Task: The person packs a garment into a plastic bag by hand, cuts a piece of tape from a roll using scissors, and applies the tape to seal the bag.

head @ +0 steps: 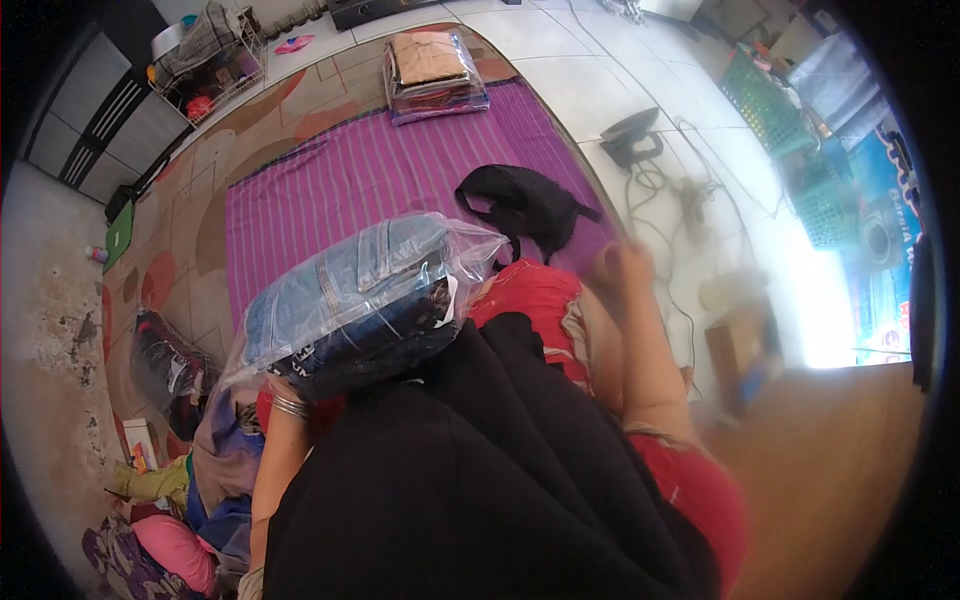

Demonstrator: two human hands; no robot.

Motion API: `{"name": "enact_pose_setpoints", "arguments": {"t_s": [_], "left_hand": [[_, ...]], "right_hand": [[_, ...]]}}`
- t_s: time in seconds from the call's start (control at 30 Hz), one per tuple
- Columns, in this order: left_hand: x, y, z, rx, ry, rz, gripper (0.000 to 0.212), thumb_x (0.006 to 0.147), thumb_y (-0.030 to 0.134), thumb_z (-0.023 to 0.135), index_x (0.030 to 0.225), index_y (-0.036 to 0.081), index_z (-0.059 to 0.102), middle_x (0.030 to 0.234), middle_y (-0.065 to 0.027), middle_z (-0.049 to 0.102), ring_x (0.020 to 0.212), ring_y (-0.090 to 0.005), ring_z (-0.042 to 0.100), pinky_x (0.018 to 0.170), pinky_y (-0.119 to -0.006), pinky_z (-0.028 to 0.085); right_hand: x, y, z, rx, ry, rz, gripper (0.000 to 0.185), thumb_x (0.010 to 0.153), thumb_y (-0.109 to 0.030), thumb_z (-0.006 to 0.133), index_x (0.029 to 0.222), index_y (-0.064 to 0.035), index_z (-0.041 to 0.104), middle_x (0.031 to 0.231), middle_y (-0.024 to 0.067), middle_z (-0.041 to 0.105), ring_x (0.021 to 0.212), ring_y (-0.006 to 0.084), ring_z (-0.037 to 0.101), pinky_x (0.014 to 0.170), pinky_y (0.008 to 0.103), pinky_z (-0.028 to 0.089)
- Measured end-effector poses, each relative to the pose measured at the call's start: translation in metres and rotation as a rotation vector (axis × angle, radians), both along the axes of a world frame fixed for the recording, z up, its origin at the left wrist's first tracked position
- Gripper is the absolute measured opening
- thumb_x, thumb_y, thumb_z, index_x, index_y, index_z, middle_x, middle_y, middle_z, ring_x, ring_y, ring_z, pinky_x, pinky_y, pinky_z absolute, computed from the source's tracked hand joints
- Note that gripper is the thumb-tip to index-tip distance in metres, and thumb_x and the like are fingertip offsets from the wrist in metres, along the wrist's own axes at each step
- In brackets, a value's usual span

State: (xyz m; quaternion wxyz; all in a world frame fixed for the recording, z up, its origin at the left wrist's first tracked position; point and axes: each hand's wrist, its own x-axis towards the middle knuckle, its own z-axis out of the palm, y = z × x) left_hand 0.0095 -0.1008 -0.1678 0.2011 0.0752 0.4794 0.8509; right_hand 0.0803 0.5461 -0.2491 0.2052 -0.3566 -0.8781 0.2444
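Note:
A clear plastic bag (pixel 405 277) packed with folded clothes lies across my lap, with blue denim on top and darker fabric beneath. My left hand (pixel 283 386), wearing metal bangles at the wrist, holds the bag at its lower left end; its fingers are mostly hidden by the plastic and clothes. My right hand (pixel 624 262) is away from the bag, beside my right knee at the edge of the purple striped cloth (pixel 322 187). Blur hides how its fingers are set. Just beyond the bag is a crumpled black fabric item (pixel 532 202) with straps.
A stack of bagged folded clothes (pixel 435 71) sits at the cloth's far end. To the right, an iron (pixel 631 139) and its cord lie on white tiles, near green plastic baskets (pixel 769 105). Another filled bag (pixel 172 371) and piled clothes (pixel 225 457) are at left, by the wall.

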Motion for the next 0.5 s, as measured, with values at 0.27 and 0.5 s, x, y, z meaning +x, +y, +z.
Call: {"name": "enact_pose_setpoints", "arguments": {"t_s": [0.27, 0.5], "left_hand": [[-0.018, 0.007, 0.021, -0.037, 0.041, -0.027, 0.059, 0.102, 0.047, 0.029, 0.137, 0.001, 0.043, 0.137, -0.0142, 0.05, 0.128, -0.0254, 0.045, 0.109, -0.04, 0.034], [-0.011, 0.0, 0.036, -0.083, 0.045, -0.008, 0.06, 0.103, 0.046, 0.028, 0.136, 0.0, 0.044, 0.137, -0.0145, 0.05, 0.129, -0.0257, 0.045, 0.11, -0.041, 0.033]], "right_hand": [[-0.011, 0.069, -0.028, 0.168, -0.595, -0.092, 0.052, 0.086, -0.049, 0.055, 0.111, -0.005, 0.068, 0.114, 0.019, 0.065, 0.107, 0.0388, 0.061, 0.091, 0.0467, 0.049], [-0.068, -0.018, 0.062, -0.158, -0.858, -0.173, 0.052, 0.087, -0.046, 0.06, 0.126, -0.0113, 0.061, 0.134, 0.0091, 0.056, 0.125, 0.0291, 0.052, 0.097, 0.0513, 0.044]]}}
